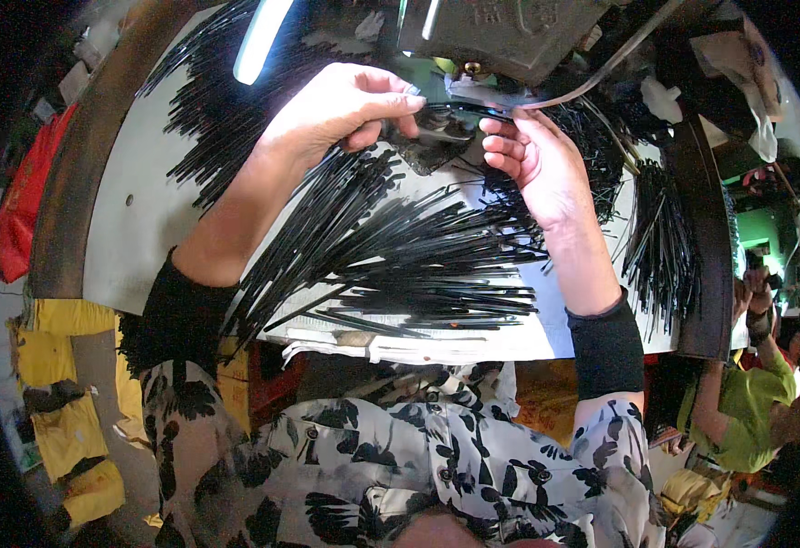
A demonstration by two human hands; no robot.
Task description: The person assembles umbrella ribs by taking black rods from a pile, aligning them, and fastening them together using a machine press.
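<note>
A thin black strip point(475, 108) runs crosswise between my two hands, just in front of a dark machine point(519, 38). My left hand point(356, 108) is closed in a pinch at its left end, thumb against forefinger. The fingers of my right hand point(539, 157) pinch the other end, with the lower fingers curled loosely. Below the strip is a small dark metal plate point(429, 153), partly hidden. Closer to me, a fanned heap of black strips point(418, 260) lies on the white tabletop point(131, 242), between my forearms.
Another pile of black strips point(222, 110) spreads at the far left. A tangled heap point(601, 173) and a bundle point(660, 242) lie on the right. A bright lamp tube point(261, 44) hangs above. Beyond the right table edge, a person in green point(747, 411) is at work.
</note>
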